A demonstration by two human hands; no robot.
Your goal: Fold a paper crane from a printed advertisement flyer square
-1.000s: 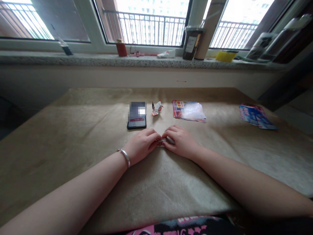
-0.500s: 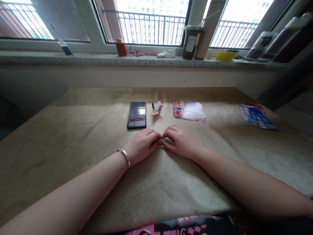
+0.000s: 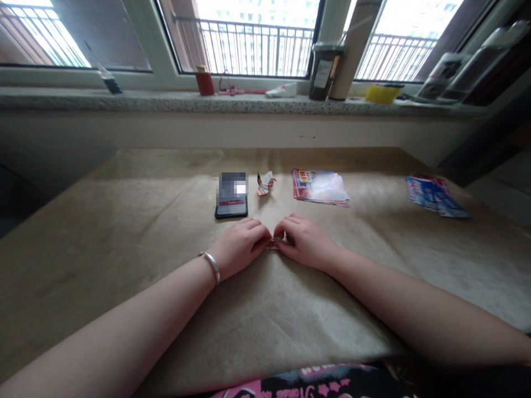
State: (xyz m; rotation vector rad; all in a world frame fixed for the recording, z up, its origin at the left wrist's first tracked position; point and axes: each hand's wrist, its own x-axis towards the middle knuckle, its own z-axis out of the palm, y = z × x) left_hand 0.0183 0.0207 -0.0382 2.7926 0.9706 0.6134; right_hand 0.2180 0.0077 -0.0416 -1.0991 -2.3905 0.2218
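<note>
Between my two hands, just above the brown table (image 3: 186, 315), is a small piece of folded paper (image 3: 272, 244), mostly hidden by fingers. My left hand (image 3: 241, 246) pinches its left end; a silver bangle sits on that wrist. From the other side my right hand (image 3: 305, 241) grips the right end between thumb and fingers. Beyond them stands a small origami crane (image 3: 265, 184) of printed paper. A phone (image 3: 231, 207) lies left of the crane, its screen partly blurred out.
A stack of printed flyers (image 3: 321, 188) lies right of the crane. More colourful leaflets (image 3: 437, 196) are fanned near the table's right edge. On the stone windowsill (image 3: 166, 103) stand a red container (image 3: 204, 82), a dark lidded jar (image 3: 323, 72) and a yellow item (image 3: 384, 94).
My right fingers have curled in and closed more tightly at the paper's right end. The left fingers have shifted slightly; everything else stays in place.
</note>
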